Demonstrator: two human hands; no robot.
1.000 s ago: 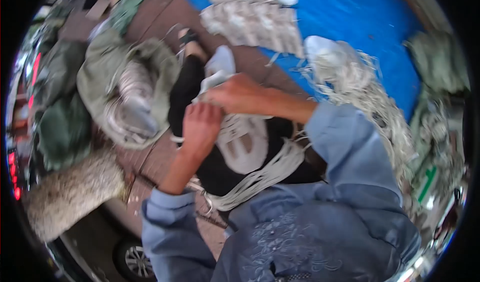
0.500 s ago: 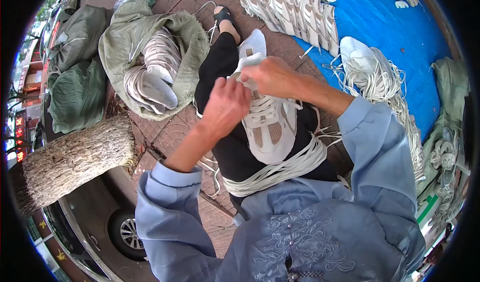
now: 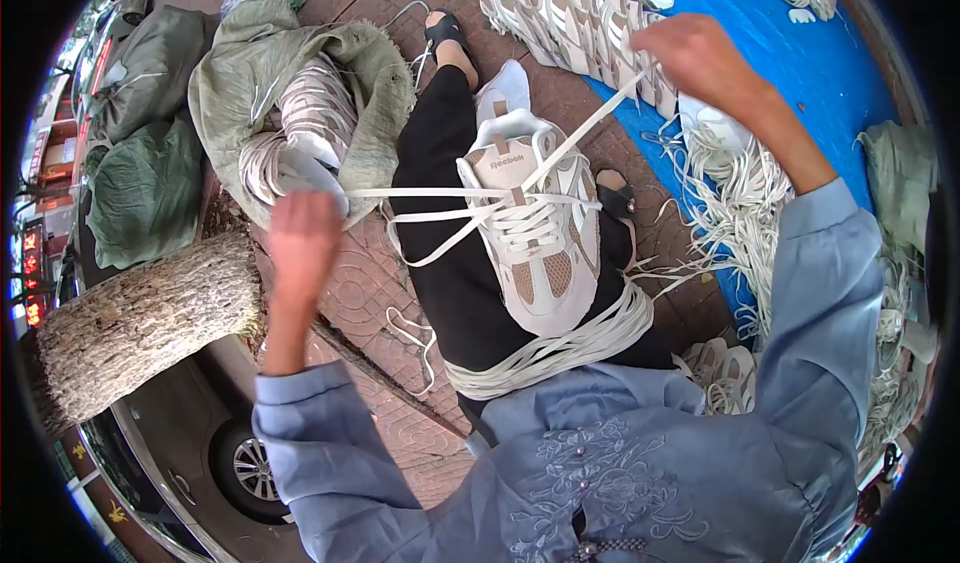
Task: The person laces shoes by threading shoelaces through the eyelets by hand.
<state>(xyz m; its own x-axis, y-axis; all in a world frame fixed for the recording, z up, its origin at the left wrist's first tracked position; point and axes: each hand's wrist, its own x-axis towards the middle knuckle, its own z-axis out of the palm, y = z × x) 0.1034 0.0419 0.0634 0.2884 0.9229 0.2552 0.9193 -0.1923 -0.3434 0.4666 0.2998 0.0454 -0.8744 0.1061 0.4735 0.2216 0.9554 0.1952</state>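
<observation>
A beige and white shoe upper (image 3: 545, 253) lies across my black-trousered lap, its tongue pointing away from me. White lace is threaded through its eyelets, and two lengths stretch out taut. My left hand (image 3: 305, 228), closed and blurred, holds one lace (image 3: 420, 193) out to the left. Farther up and to the right, my right hand (image 3: 695, 58) is closed on the other lace (image 3: 590, 133), pulled diagonally away from the shoe. A loose loop hangs on the shoe's left side. A bundle of white laces (image 3: 560, 348) lies over my thighs, below the toe.
Stacked shoe uppers (image 3: 585, 38) and a heap of laced pieces (image 3: 745, 193) lie on a blue sheet (image 3: 800, 83). An open sack (image 3: 230, 73) holds more uppers at the left. Nearby are green bags (image 3: 150, 193), a tree trunk (image 3: 150, 328) and a car (image 3: 190, 433).
My hands have moved apart from the shoe's collar, the left down and leftward, the right up and rightward. Two laces are now stretched between them and the shoe, whose tongue is uncovered.
</observation>
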